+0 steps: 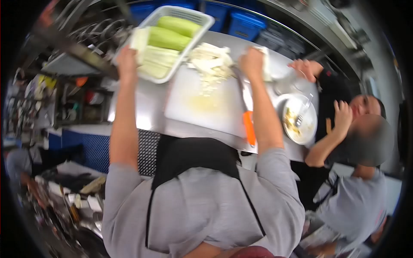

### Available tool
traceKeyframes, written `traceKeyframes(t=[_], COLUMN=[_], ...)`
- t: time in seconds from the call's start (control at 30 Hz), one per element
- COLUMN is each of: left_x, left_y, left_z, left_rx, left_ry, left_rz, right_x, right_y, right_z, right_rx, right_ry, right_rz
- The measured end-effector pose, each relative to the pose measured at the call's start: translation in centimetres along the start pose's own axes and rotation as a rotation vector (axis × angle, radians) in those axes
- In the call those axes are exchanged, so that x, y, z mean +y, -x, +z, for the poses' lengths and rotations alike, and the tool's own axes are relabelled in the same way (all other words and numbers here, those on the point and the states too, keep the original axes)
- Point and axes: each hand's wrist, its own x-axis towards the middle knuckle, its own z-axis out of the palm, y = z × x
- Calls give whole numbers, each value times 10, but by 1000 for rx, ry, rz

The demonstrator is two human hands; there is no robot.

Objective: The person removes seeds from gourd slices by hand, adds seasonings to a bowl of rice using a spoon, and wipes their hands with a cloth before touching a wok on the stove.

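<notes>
Left hand (127,61) at white basket (207,19) — any lettering too blurred.

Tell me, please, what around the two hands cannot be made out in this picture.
Head view: how the left hand meets the pale piece; blur and the hand's own back hide it.
Head view: what the white item is; the right hand and blur obscure it.
Head view: the basket floor, covered by green vegetables.
Head view: the food, too small and blurred to identify.
</notes>
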Motion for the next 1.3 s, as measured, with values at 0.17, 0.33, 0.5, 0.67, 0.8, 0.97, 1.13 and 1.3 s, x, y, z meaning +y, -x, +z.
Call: traceKeyframes(t=[0.17, 0.33, 0.5, 0.67, 0.8, 0.97, 1.13, 1.3], left_x=[8, 21, 33, 15, -2, -23, -16, -1], left_y=[-24, -14, 16, 96, 139, 144, 155, 161], left_z=[-15, -17, -9, 83, 119, 106, 104, 101], left_rx=[86, 57, 96, -715, -695, -800, -795, -831], left_ry=[-633, -1166, -803, 125, 729, 847, 703, 573], left_rz=[144, 101, 542, -179, -565, -668, -575, -496], right_x=[37, 51, 26, -71, -121, -114, -112, -115], right_y=[-26, -27, -17, 16, 63, 69, 39, 33], right_z=[9, 10, -13, -51, -54, -64, -53, -53], right_rx=[-317, -310, -148, -220, -149, -75, -10, -3], right_ry=[171, 74, -139, -659, -799, -622, -769, -820], right_rz=[475, 446, 342, 285, 163, -81, -147, -32])
